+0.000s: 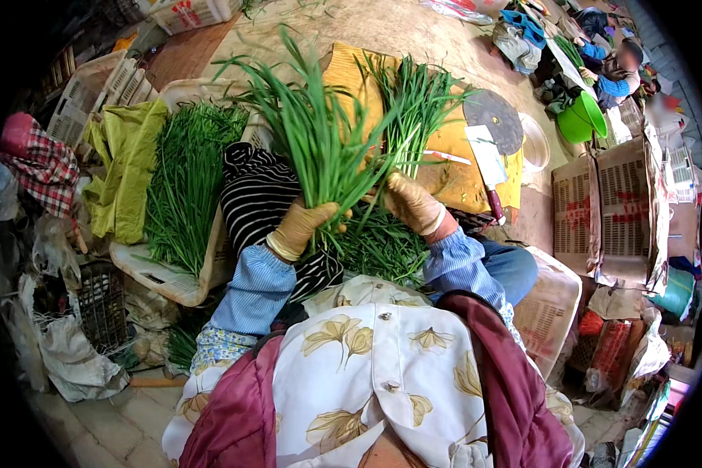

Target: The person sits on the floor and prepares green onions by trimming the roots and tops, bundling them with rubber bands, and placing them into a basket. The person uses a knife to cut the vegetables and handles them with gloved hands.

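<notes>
My left hand (308,227), in a yellowish rubber glove, grips a bunch of long green chive-like leaves (319,140) near its base. The leaves fan upward. My right hand (412,202), gloved the same way, is beside the bunch, its fingertips among a few blades; whether it grips them is hidden. Just beyond it, a second bunch of greens (409,117) lies on a yellow ribbed cloth (351,64). Loose greens (380,248) are heaped below my hands. A cleaver (487,164) with a dark red handle rests on the cloth at right.
At left stands a plastic crate (207,281) full of greens (190,175), beside a yellow-green woven sack (126,169). A round dark disc (494,120) and a white basin (535,143) lie right of the cloth. Crates (596,205), a green bucket (582,117) and another person (620,76) are farther right.
</notes>
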The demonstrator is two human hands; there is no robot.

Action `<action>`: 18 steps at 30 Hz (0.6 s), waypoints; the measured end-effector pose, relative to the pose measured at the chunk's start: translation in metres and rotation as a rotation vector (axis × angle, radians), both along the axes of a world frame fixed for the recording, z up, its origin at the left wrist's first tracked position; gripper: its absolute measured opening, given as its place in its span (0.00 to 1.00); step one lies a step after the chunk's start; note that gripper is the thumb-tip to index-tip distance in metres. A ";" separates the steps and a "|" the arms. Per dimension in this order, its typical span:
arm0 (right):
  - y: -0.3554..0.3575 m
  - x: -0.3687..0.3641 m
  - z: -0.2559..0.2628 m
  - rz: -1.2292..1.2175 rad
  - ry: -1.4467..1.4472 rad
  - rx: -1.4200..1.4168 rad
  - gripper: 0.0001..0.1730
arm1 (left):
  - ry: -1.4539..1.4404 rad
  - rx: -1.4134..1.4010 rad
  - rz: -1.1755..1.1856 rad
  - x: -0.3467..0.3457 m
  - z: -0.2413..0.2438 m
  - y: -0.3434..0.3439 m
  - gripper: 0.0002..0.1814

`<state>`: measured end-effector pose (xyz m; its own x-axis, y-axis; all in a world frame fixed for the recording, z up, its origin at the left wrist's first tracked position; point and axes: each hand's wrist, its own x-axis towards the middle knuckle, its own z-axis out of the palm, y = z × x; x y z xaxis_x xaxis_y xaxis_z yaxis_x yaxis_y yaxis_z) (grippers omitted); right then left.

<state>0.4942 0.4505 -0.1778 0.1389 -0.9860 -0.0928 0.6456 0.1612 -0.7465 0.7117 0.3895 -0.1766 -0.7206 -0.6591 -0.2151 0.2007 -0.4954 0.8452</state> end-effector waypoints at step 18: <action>-0.140 -0.014 0.032 -0.145 0.737 -0.248 0.33 | -0.089 -0.816 0.030 -0.071 0.083 -0.142 0.34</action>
